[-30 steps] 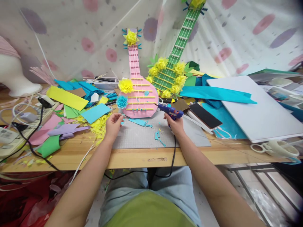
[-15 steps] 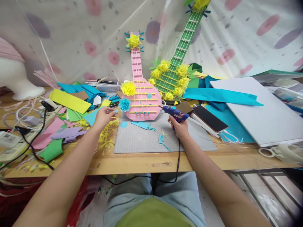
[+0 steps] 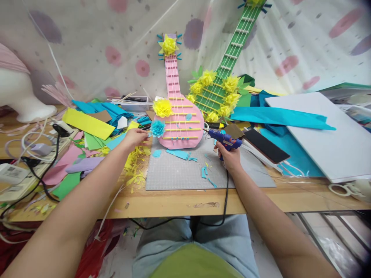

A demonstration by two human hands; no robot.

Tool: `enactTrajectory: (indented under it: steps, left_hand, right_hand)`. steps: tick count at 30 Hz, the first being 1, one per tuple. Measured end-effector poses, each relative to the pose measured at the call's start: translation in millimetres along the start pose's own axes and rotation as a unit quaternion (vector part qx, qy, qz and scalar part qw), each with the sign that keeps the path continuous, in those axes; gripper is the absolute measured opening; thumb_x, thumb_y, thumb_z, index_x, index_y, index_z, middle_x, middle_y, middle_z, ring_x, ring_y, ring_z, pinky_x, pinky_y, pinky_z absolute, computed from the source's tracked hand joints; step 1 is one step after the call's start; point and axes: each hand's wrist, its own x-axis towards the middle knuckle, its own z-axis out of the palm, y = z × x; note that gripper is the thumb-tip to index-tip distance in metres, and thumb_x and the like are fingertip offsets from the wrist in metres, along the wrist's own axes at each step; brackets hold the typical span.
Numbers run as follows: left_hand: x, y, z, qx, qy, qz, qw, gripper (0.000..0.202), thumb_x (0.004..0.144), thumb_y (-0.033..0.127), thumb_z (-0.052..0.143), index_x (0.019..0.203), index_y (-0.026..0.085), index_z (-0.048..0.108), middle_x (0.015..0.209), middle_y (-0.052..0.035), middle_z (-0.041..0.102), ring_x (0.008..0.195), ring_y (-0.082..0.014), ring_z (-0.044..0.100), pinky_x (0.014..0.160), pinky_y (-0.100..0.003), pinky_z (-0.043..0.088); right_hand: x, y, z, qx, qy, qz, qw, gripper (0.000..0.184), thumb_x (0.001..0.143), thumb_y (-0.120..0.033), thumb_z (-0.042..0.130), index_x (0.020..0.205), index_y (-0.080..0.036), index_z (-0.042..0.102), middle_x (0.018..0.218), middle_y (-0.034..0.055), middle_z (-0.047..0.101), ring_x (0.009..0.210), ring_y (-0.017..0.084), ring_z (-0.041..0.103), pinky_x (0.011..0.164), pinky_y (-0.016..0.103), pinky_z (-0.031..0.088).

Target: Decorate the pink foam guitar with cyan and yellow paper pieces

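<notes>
My left hand is closed in a pinch at the left side of the pink paper guitar. A small light-blue paper piece shows at its fingertips, right beside the blue paper flower on the guitar's edge. In my right hand is a blue glue gun, its nozzle pointing left at the guitar's lower right edge. The guitar leans upright, bearing a yellow paper flower and yellow sticks. A loose blue paper petal lies on the grey cutting mat.
Behind stands a green paper guitar with yellow flowers. Coloured paper and yellow scraps cover the left side, near a power strip. On the right are a phone and white board. The glue gun's black cord hangs over the table edge.
My left hand has moved right with the light-blue paper piece, up to the blue flower. My right hand keeps hold of the glue gun. The camera view has shifted slightly.
</notes>
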Motion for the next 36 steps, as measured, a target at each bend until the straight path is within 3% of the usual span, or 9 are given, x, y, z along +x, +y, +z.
enactTrajectory:
  steps: [5, 19, 29, 36]
  left_hand:
    - [-0.7, 0.0, 2.1, 0.001, 0.003, 0.016, 1.000, 0.015, 0.057, 0.007, 0.074, 0.058, 0.012, 0.059, 0.054, -0.0034, 0.059, 0.052, -0.0145, 0.060, 0.056, -0.031, 0.054]
    - [-1.9, 3.3, 9.6, -0.024, -0.009, 0.007, 1.000, 0.012, 0.062, 0.004, 0.067, 0.061, 0.012, 0.057, 0.057, -0.0023, 0.060, 0.054, -0.0133, 0.060, 0.051, -0.026, 0.052]
    - [-1.9, 7.0, 7.7, -0.022, -0.025, 0.011, 0.999, 0.015, 0.062, 0.009, 0.070, 0.066, 0.013, 0.056, 0.060, -0.0033, 0.060, 0.057, -0.0149, 0.062, 0.057, -0.030, 0.055]
    - [4.4, 7.3, 11.0, -0.067, -0.003, -0.011, 0.998, 0.010, 0.072, 0.021, 0.061, 0.069, 0.011, 0.058, 0.070, -0.0086, 0.061, 0.061, -0.0201, 0.064, 0.061, -0.038, 0.056]
  right_hand:
    - [0.4, -0.8, -0.5, -0.004, 0.002, 0.003, 1.000, 0.037, 0.067, -0.051, 0.067, 0.060, -0.016, 0.060, 0.043, -0.0039, 0.047, 0.038, 0.007, 0.039, 0.041, 0.023, 0.031]
    - [2.2, 1.9, -0.2, -0.005, 0.007, 0.012, 1.000, 0.038, 0.065, -0.052, 0.067, 0.062, -0.015, 0.060, 0.045, -0.0034, 0.049, 0.038, 0.007, 0.039, 0.040, 0.023, 0.031]
    - [2.3, 4.1, -0.4, -0.005, 0.007, 0.008, 1.000, 0.038, 0.065, -0.053, 0.067, 0.061, -0.016, 0.060, 0.047, -0.0028, 0.051, 0.038, 0.007, 0.038, 0.040, 0.023, 0.032]
    - [2.1, 0.8, -0.2, -0.012, 0.007, 0.006, 1.000, 0.038, 0.066, -0.053, 0.067, 0.060, -0.016, 0.060, 0.046, -0.0032, 0.049, 0.038, 0.007, 0.038, 0.041, 0.023, 0.032]
